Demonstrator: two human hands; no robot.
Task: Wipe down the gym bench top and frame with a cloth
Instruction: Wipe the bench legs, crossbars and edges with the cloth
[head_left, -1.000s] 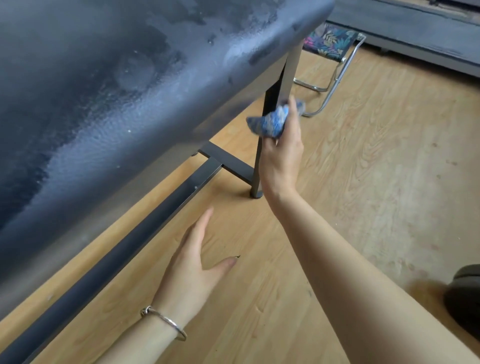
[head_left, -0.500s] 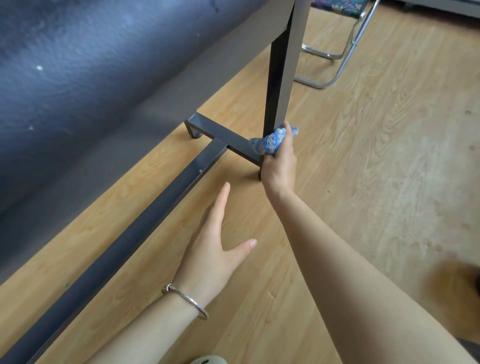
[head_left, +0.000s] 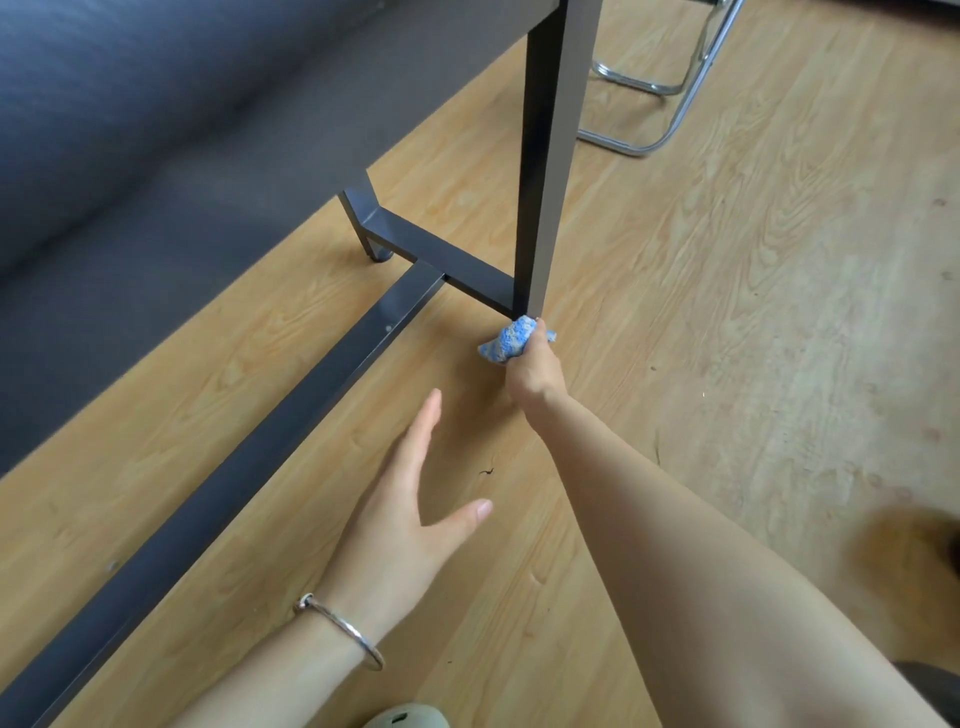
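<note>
I have the right hand (head_left: 531, 368) closed on the cloth (head_left: 506, 343), pressing it against the foot of the leg (head_left: 543, 156), right where the leg meets the floor (head_left: 753, 312). The left hand (head_left: 400, 525) is empty, fingers spread, flat just above or on the floor beside the long rail (head_left: 249, 457); I cannot tell whether it touches. The padded top (head_left: 104, 93) hangs over the upper left. I judge this as the frame step, with the leg wipe at its lowest point. Next I would carry the cloth left onto the crossbar (head_left: 441, 260), then along the rail, keeping the wad bunched so it doesn't drag on the floor.
</note>
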